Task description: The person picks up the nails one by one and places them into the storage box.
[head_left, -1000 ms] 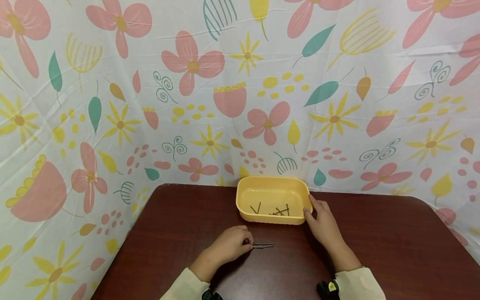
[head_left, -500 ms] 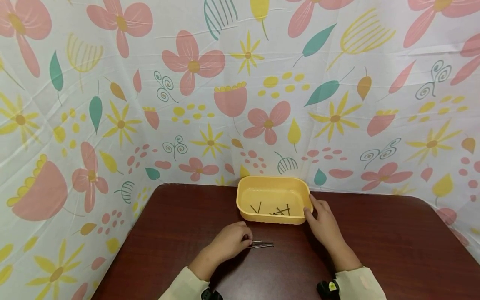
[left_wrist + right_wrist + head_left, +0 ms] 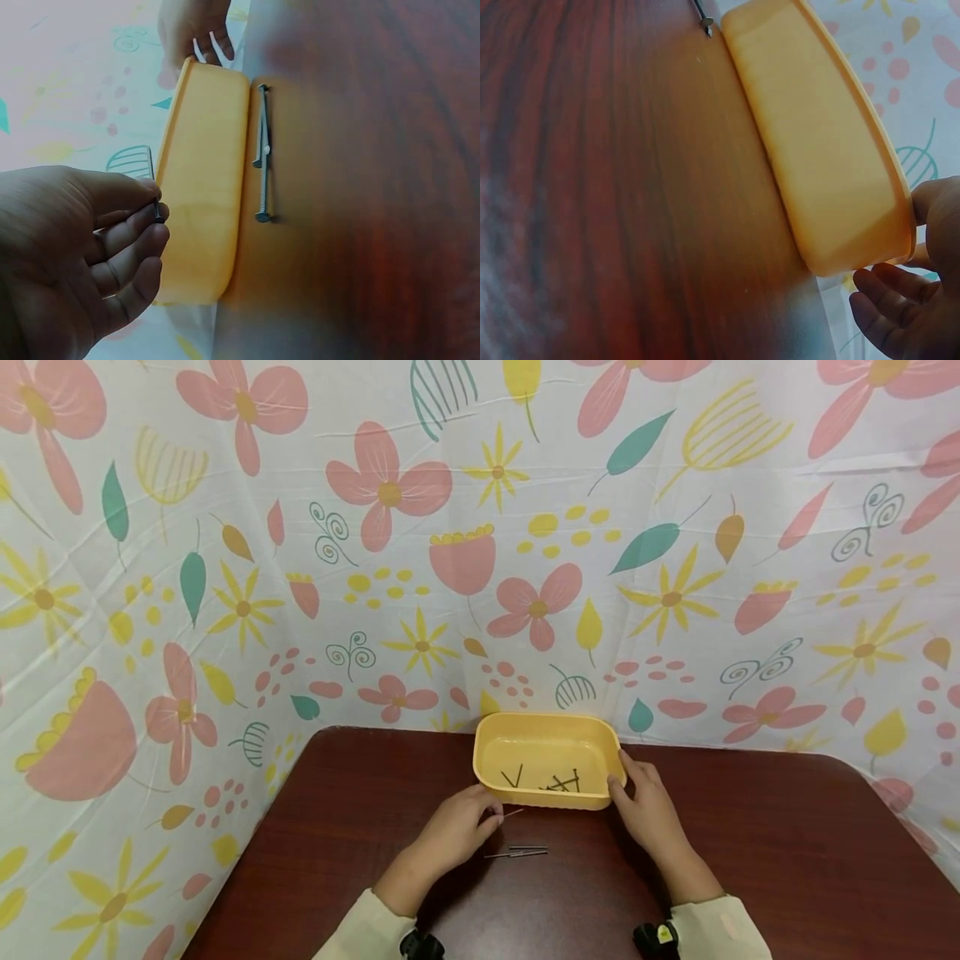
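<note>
Between thumb and fingertips my left hand pinches a nail, its head showing below the thumb in the left wrist view. This hand is raised by the near left corner of a yellow plastic tray. Several dark nails lie on the tray's floor. On the table in front of it a few more nails lie close together, roughly side by side. My right hand grips the tray's right end, thumb at the near side of the rim and fingers along the outside.
The tray stands near the back of a dark red-brown wooden table. A white cloth printed with flowers and leaves hangs right behind and to the left of the table.
My left hand has picked a nail up from the group on the table and lifted it toward the tray's near left corner. My right hand stays at the tray's right end.
</note>
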`<action>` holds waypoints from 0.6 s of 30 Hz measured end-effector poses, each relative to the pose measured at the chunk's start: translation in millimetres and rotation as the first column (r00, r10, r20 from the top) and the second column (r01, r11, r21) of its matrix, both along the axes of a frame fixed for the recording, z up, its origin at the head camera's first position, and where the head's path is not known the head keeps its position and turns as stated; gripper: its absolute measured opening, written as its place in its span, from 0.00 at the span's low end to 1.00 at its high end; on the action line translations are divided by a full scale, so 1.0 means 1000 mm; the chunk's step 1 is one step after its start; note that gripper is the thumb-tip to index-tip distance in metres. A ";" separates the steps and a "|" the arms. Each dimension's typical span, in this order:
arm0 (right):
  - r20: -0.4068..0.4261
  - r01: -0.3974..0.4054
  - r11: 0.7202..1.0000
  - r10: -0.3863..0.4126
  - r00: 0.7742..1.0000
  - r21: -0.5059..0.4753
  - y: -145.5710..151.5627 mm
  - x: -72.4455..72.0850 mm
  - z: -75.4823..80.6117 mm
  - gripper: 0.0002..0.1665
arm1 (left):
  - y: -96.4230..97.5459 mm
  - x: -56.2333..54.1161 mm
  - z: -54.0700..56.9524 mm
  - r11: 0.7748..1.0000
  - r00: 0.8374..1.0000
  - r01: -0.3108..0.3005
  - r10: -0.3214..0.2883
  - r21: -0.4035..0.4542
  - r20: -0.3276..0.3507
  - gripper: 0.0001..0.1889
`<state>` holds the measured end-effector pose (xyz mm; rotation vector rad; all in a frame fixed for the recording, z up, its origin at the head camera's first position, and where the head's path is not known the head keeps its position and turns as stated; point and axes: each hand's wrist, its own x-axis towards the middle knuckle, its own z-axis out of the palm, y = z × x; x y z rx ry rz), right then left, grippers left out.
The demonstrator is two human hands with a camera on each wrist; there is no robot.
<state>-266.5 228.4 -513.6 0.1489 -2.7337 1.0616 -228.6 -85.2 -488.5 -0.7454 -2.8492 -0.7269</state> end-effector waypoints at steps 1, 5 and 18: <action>0.002 -0.001 1.000 0.001 1.000 0.000 0.000 0.000 0.000 0.37 | 0.000 -0.001 0.001 1.000 1.000 -0.005 0.006 0.008 -0.006 0.04; 0.005 -0.003 1.000 0.003 1.000 -0.005 0.000 0.000 0.000 0.37 | 0.000 -0.005 0.006 0.999 0.999 -0.026 0.028 0.044 -0.029 0.05; -0.003 -0.003 1.000 0.003 1.000 -0.010 0.000 0.000 -0.001 0.37 | 0.005 -0.020 0.014 0.976 0.992 -0.103 0.115 0.190 -0.051 0.03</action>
